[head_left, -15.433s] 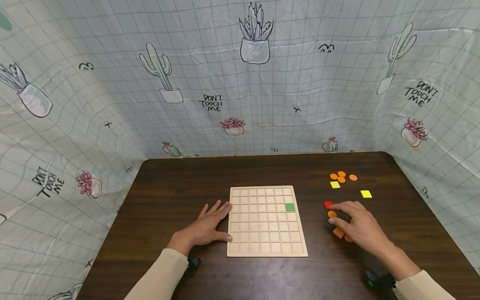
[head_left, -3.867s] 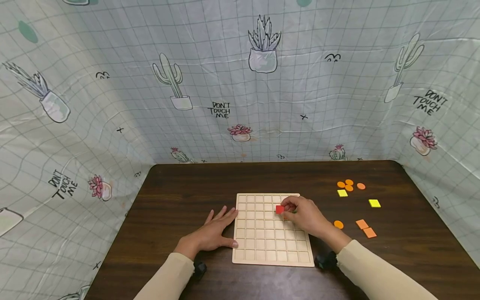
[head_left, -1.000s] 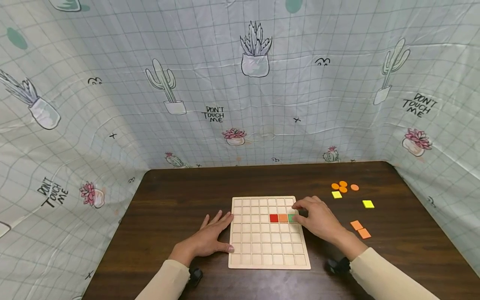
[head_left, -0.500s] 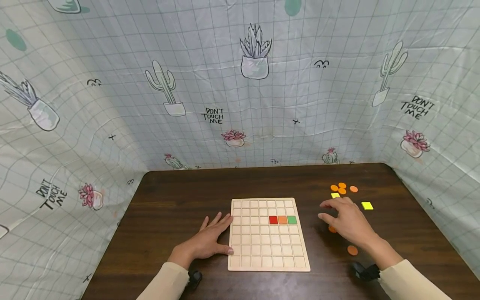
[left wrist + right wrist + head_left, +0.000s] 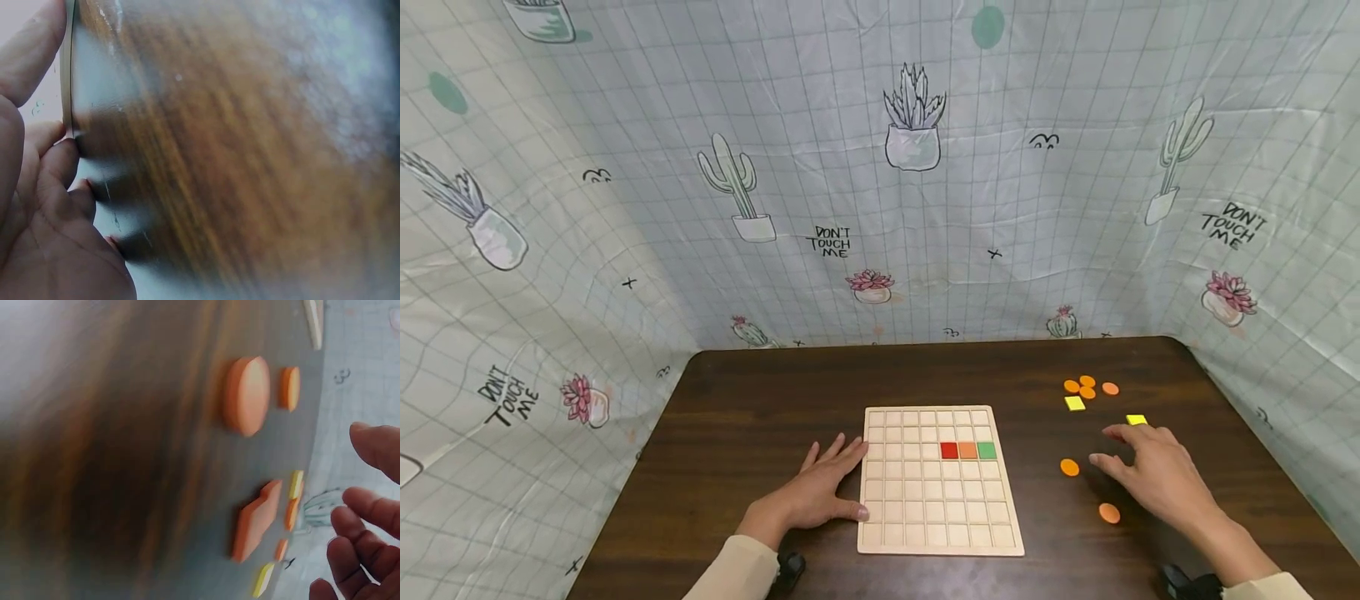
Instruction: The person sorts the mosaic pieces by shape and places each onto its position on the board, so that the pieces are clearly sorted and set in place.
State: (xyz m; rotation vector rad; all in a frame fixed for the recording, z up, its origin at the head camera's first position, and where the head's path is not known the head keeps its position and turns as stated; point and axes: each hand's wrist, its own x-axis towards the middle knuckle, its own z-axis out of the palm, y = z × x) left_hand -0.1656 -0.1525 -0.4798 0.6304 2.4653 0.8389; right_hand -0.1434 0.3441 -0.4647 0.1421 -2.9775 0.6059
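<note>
A pale wooden grid board (image 5: 925,500) lies mid-table. In one row, a red square tile (image 5: 949,451), an orange square tile (image 5: 967,450) and a green square tile (image 5: 987,451) sit side by side. My left hand (image 5: 812,496) is spread, its thumb and fingertips touching the board's left edge. My right hand (image 5: 1165,475) hovers above the table on the right, thumb and fingers apart with nothing between them. Two touching orange square tiles (image 5: 256,522) show in the right wrist view; the hand hides them from the head view.
Left of my right hand lies an orange disc (image 5: 1070,467), and nearer me another disc (image 5: 1109,513). Several orange discs (image 5: 1087,392) group farther back, by a yellow square tile (image 5: 1074,403). Another yellow tile (image 5: 1136,419) is partly behind my fingers. A printed curtain (image 5: 820,167) surrounds the table.
Earlier only the green tile was on the board; my right hand then held the red tile over it. Red and orange tiles now join the green. Lately that hand moved right, off the board.
</note>
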